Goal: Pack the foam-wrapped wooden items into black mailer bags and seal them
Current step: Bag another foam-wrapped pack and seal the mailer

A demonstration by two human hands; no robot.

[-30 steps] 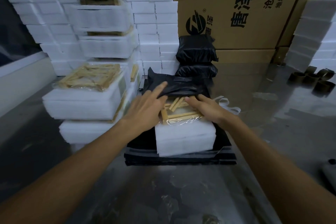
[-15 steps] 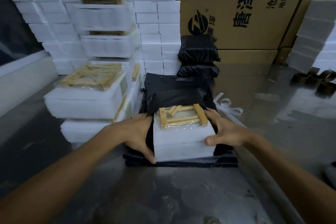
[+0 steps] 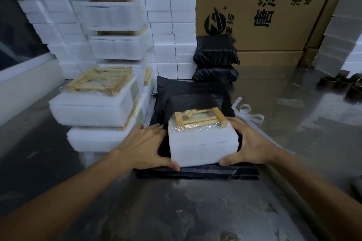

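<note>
A foam-wrapped wooden item [image 3: 202, 143] lies on a stack of flat black mailer bags [image 3: 195, 172], its far end tucked into the open mouth of the top black bag [image 3: 188, 101]. Wooden slats under clear film show on its top. My left hand [image 3: 145, 146] grips its left side, thumb at the near lower corner. My right hand [image 3: 248, 143] grips its right side, thumb at the near right corner. Two packed black bags [image 3: 215, 55] are stacked behind, against a carton.
Stacks of foam-wrapped wooden items [image 3: 96, 103] stand at the left, with white foam blocks [image 3: 172, 25] behind. A large printed carton [image 3: 264, 6] fills the back. White peel strips [image 3: 248, 113] lie right of the bags. Empty tape cores [image 3: 342, 84] and more foam [image 3: 344, 35] are far right.
My hands left the top of the item and the bag's mouth and moved down to grip the item's two sides. The bag's edge now sits over the far end.
</note>
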